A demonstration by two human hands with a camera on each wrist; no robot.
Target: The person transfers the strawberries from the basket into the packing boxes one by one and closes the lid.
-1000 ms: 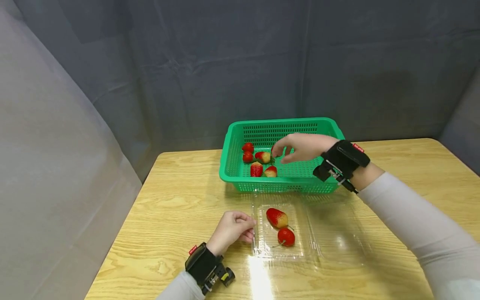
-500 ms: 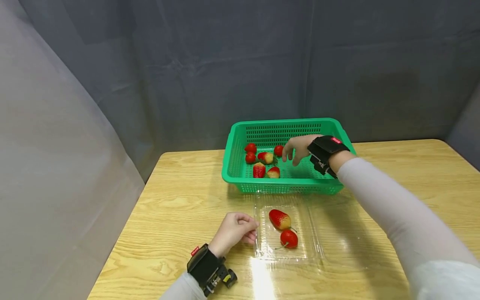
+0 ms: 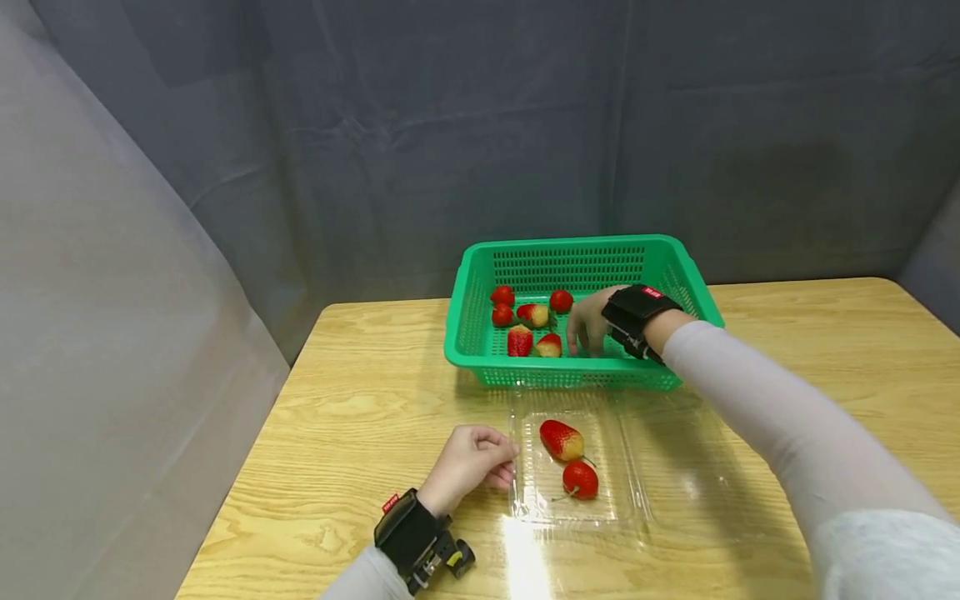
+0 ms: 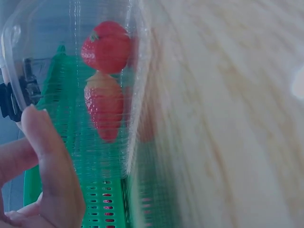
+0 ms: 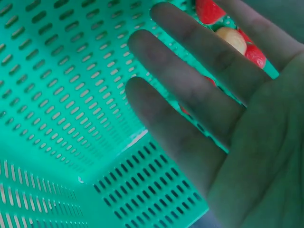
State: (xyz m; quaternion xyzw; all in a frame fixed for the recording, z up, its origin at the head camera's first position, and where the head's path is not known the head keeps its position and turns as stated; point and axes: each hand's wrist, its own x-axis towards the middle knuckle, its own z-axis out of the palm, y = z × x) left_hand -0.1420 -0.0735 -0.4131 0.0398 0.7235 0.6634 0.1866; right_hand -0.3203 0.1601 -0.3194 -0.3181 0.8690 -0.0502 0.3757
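My left hand (image 3: 474, 462) pinches the left rim of a clear plastic container (image 3: 528, 500), its thumb (image 4: 52, 156) right at the rim in the left wrist view. Two strawberries lie in the container: a long red-and-yellow one (image 3: 561, 440) and a rounder red one (image 3: 581, 481). Behind it stands a green basket (image 3: 480, 362). Over the basket's floor, right of its strawberries, my right hand (image 3: 592, 319) reaches down; the right wrist view shows its fingers (image 5: 183, 76) spread and fairly straight, with nothing in them. Several strawberries (image 3: 532, 315) sit in the basket's left half.
The container's clear lid (image 3: 697, 492) lies opened out to the right, under the right forearm. All stands on a wooden table (image 3: 360, 417). A dark grey curtain (image 3: 420, 167) rises behind it, and a light cloth (image 3: 112, 333) hangs at the left.
My right hand has moved right, away from the strawberries, then lower into the basket toward its near wall. My left hand stays at the container's rim.
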